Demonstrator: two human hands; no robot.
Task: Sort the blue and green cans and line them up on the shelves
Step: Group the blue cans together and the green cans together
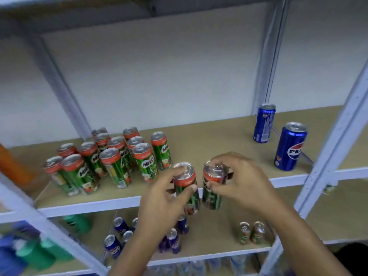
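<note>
Left hand point(159, 198): wrapped round a green can point(186, 188), frame centre.
Right hand point(237, 180): pinching a second green can point(214, 186), just beside.
Green cluster point(105, 160): middle shelf point(199, 140), left.
Blue cans point(290, 146): right.

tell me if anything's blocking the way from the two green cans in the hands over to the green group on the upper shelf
Nothing visible does. The left hand and right hand each hold a green can at the shelf's front edge, and bare shelf board lies between them and the green group.
</note>
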